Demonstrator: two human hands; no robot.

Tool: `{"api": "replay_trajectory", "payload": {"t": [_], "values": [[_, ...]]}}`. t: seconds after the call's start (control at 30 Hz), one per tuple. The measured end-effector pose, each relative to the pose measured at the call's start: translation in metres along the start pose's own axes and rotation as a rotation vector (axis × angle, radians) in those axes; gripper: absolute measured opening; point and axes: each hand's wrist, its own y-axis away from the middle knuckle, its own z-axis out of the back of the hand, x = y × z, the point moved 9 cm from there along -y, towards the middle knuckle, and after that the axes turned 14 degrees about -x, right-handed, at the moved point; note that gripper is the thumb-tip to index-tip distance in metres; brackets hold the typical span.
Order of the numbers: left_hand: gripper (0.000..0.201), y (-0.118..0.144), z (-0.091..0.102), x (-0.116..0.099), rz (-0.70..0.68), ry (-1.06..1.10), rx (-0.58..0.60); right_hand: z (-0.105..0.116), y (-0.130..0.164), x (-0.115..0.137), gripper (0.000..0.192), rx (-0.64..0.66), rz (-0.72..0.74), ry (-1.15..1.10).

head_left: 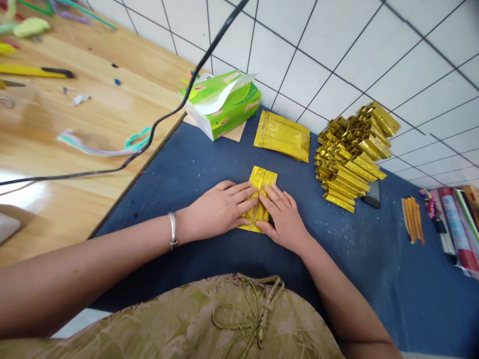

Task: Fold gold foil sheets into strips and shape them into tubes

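Observation:
A gold foil sheet (263, 180) lies on the blue cloth (209, 164), its two sides folded in to a middle seam. My left hand (220, 208) presses flat on the sheet's left half, fingers together. My right hand (285, 217) presses on the right half, fingertips at the seam. A silver bangle (172, 230) is on my left wrist. Further back lies a flat stack of gold sheets (282, 135). To the right stands a pile of several folded gold pieces (352, 154).
A green tissue box (220, 102) sits at the cloth's back left. A black cable (164, 115) crosses the wooden table (75, 129), which holds pipe cleaners and a yellow knife. A dark phone (372, 195), orange sticks (412, 219) and coloured packets (454, 227) lie on the right.

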Motion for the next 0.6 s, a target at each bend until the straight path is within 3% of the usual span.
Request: {"api": "replay_trajectory", "payload": {"t": [0.2,0.4,0.6], "values": [[0.054,-0.004,0.000,0.009,0.023,0.030,0.002,0.002,-0.002,-0.001,0.066,-0.032,-0.005,-0.012],[0.056,-0.007,-0.001,0.013,0.024,0.063,-0.012,0.002,-0.005,-0.007,0.083,-0.024,-0.004,0.009],[0.060,-0.009,-0.003,0.015,0.019,0.078,-0.013,0.001,-0.007,-0.009,0.083,-0.012,0.009,0.030]]}}
